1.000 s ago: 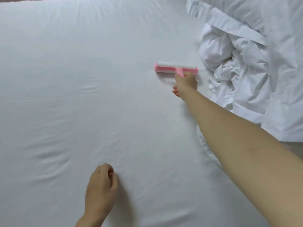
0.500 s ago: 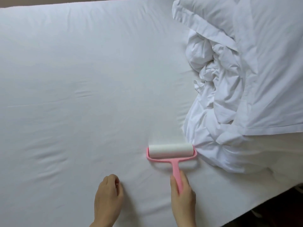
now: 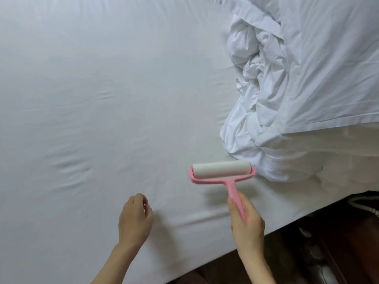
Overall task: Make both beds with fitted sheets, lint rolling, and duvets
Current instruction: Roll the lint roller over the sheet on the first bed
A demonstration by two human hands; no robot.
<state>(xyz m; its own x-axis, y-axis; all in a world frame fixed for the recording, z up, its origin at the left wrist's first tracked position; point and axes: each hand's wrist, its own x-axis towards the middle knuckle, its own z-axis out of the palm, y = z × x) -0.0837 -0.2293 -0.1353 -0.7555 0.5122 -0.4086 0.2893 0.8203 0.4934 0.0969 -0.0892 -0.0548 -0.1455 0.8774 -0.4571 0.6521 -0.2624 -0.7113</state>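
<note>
A white fitted sheet [image 3: 102, 99] covers the bed and fills most of the view. My right hand [image 3: 247, 226] grips the pink handle of a lint roller [image 3: 221, 171], whose white roll lies on the sheet near the bed's front edge. My left hand [image 3: 134, 219] rests on the sheet to the left of the roller, fingers loosely curled and holding nothing. A crumpled white duvet [image 3: 297, 78] is bunched up on the right part of the bed, just beyond the roller's right end.
The bed's front edge [image 3: 266, 232] runs diagonally across the lower right. Below it is a dark floor [image 3: 307, 263] with a pale cord or hose [image 3: 365, 203] at the far right.
My right hand pulled the lint roller from far up the sheet back toward the front edge, and it now sits slightly tilted. My left hand stayed about where it was.
</note>
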